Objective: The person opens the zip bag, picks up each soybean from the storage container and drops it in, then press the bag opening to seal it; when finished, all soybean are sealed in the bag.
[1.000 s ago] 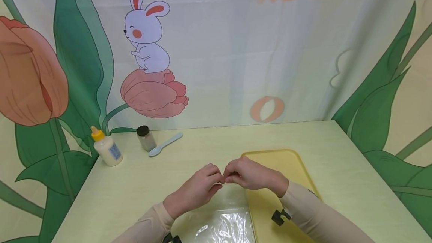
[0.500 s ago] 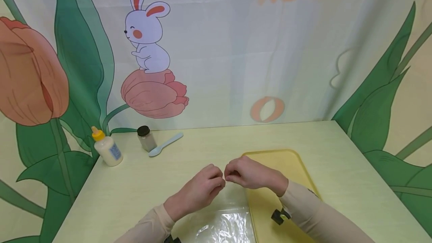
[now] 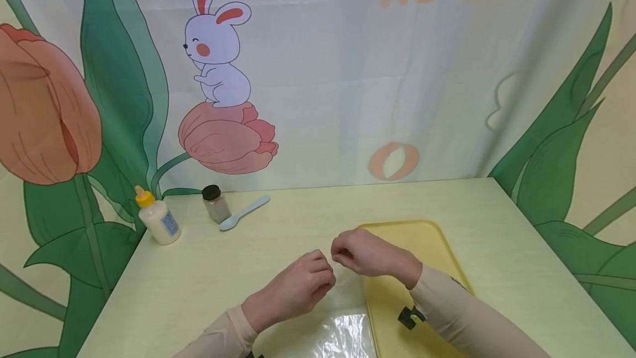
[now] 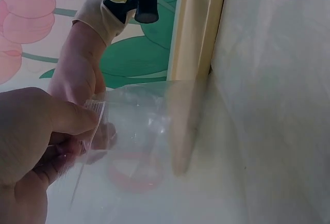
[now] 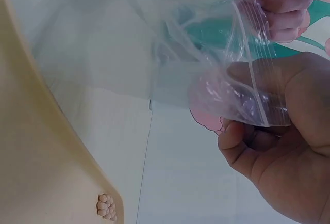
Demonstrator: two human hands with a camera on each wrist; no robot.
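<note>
A clear zip-lock bag (image 5: 206,53) hangs between both hands, its zip strip along the top edge. My left hand (image 3: 301,286) pinches that edge with thumb and fingers. Right beside it, my right hand (image 3: 370,253) grips the same edge; in the right wrist view its thumb lies over the zip strip. The head view hides the held edge behind the fingers and shows the bag's shiny lower part near the bottom. A yellow tray (image 3: 412,297) lies under the right forearm. In its corner sits a small clump of beige balls (image 5: 106,207).
At the back left of the table (image 3: 174,286) stand a glue bottle with a yellow cap (image 3: 160,222) and a small jar with a black lid (image 3: 216,206). A pale blue spoon (image 3: 243,213) lies next to the jar. A printed curtain (image 3: 318,70) hangs behind the table.
My left hand has moved a little down and to the right, away from the right fingertips. The right hand has barely shifted. The visible lower part of the bag has moved slightly.
</note>
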